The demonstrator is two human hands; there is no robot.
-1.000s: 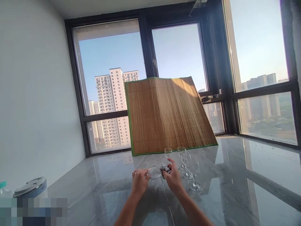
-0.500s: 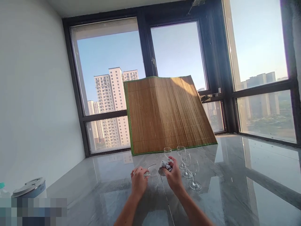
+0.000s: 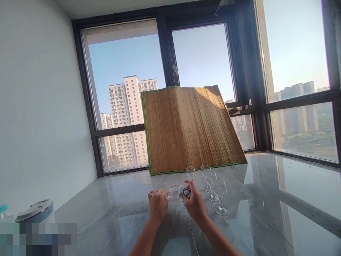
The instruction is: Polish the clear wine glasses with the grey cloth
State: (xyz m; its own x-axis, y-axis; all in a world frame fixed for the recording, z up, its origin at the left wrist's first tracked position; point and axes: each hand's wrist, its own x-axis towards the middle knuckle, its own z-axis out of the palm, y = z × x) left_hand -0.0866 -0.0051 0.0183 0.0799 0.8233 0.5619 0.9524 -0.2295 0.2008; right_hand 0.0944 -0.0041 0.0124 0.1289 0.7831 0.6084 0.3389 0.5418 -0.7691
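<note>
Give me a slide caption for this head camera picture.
Left hand holds a wine glass sideways; right hand presses a cloth against it, beside four upright glasses.

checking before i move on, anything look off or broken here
Nothing spilled or broken. The one odd thing is the bamboo mat, propped slanting against the window rather than lying flat on the table. The wine glass is sideways, held between the left hand and the right hand with its cloth.

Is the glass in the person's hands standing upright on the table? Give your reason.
No: the glass is held sideways between the left hand and the right hand, which presses a cloth to it.
</note>
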